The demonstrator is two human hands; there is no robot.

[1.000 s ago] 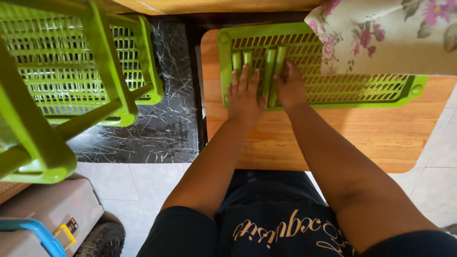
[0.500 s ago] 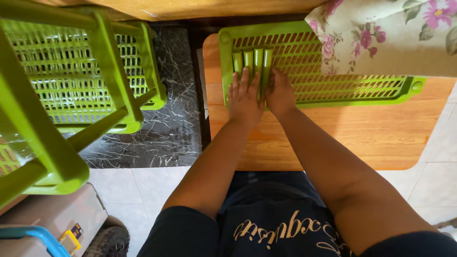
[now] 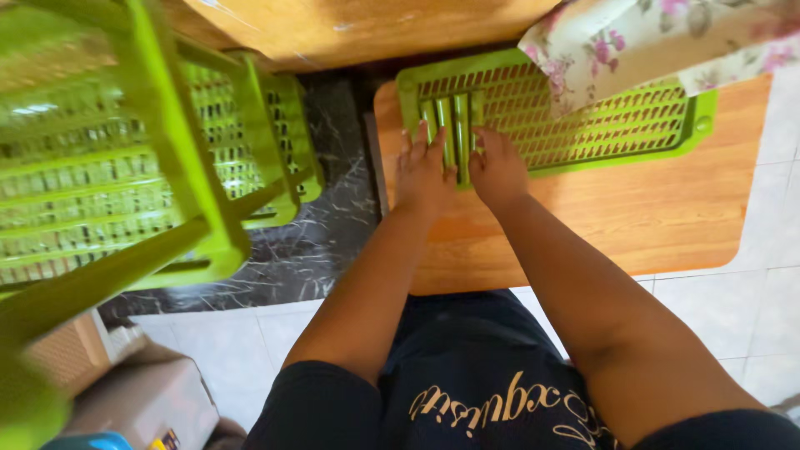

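Both our hands lie flat, fingers spread: left hand [image 3: 423, 171] and right hand [image 3: 497, 167] press green tubes [image 3: 457, 125] onto the tray [image 3: 583, 142], at 12 o'clock on the surface [image 3: 617, 217].

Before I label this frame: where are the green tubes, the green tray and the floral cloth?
Green tubes [image 3: 457, 125], head view, middle of one tube.
Green tray [image 3: 633, 133], head view, bare slotted bottom.
Floral cloth [image 3: 633, 42], head view, its middle fold.
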